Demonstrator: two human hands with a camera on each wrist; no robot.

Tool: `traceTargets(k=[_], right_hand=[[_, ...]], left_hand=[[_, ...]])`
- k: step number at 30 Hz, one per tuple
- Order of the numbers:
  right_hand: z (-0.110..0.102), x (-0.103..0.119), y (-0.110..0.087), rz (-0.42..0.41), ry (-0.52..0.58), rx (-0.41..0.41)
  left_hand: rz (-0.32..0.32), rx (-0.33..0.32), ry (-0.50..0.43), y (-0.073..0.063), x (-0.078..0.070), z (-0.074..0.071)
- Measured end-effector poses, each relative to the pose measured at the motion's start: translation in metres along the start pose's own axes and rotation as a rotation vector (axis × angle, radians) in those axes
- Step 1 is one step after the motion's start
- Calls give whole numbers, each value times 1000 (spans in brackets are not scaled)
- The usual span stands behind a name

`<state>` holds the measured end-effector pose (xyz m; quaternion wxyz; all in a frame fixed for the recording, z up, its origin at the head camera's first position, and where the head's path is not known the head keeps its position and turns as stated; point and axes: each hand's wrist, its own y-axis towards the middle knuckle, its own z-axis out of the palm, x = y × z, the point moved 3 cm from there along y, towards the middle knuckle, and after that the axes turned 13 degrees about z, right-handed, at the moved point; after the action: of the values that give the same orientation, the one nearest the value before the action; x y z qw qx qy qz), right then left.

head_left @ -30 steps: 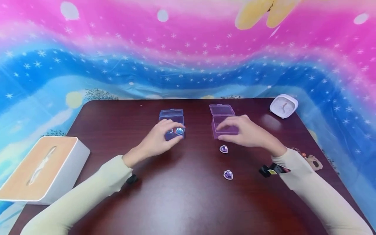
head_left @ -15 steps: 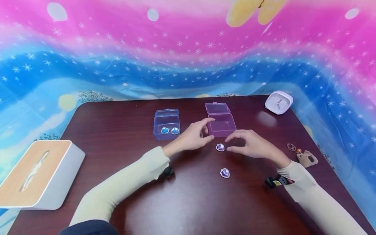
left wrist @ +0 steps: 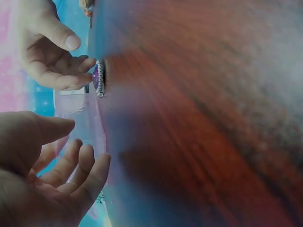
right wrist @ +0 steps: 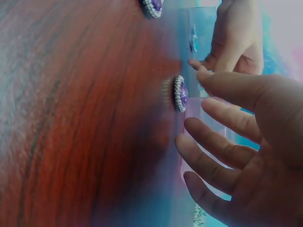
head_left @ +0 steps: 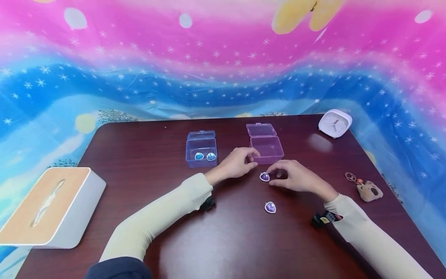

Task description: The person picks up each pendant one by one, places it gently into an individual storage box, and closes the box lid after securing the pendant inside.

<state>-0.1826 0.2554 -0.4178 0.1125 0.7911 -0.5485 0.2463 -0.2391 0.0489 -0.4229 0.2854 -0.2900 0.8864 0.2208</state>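
My right hand (head_left: 296, 176) has its thumb and fingers spread apart beside a purple heart-shaped gem (head_left: 264, 176) with a silver beaded edge. In the right wrist view that gem (right wrist: 180, 93) lies on the table just beyond the fingertips. A second purple heart gem (head_left: 270, 207) lies nearer the front. Loosely bent, the fingers of my left hand (head_left: 238, 162) are at the near left corner of a clear pink box (head_left: 271, 159), whose lid stands raised. The left wrist view shows nothing between that hand's thumb and fingers (left wrist: 97, 177).
Left of the pink box stands a clear blue box (head_left: 201, 164), lid raised, with two blue gems (head_left: 210, 156) inside. A white tissue box (head_left: 78, 209) is at the left edge. At the right are a white clock (head_left: 335, 123) and a brown bear-like keychain (head_left: 369, 191).
My left hand has left the blue box and moved right to the pink box, leaving the blue gems inside. My right hand has come from the pink box down to the nearer purple gem.
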Motion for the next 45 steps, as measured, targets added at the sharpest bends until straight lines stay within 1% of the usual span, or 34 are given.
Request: traceTargets(k=[5, 11, 13, 21, 26, 28, 33, 36, 41, 45], right_hand=[[5, 2, 0, 6, -35, -11], [12, 9, 6, 15, -96, -23], [13, 11, 8, 7, -108, -21], [14, 14, 10, 42, -110, 11], [13, 11, 10, 32, -123, 12], [12, 9, 10, 29, -129, 22], [9, 6, 8, 27, -96, 85], [7, 6, 10, 16, -94, 106], [6, 8, 13, 23, -141, 80], [7, 8, 14, 4, -162, 41]], left_hand=[[18, -26, 21, 4, 0, 2], [16, -31, 34, 5, 0, 2], [14, -31, 40, 5, 1, 1], [5, -25, 51, 3, 1, 0], [8, -33, 48, 3, 0, 0], [13, -31, 48, 3, 0, 1], [26, -17, 53, 4, -2, 3], [28, -20, 62, 4, -3, 2], [26, -17, 82, 4, -4, -2], [24, -18, 93, 3, -2, -4]])
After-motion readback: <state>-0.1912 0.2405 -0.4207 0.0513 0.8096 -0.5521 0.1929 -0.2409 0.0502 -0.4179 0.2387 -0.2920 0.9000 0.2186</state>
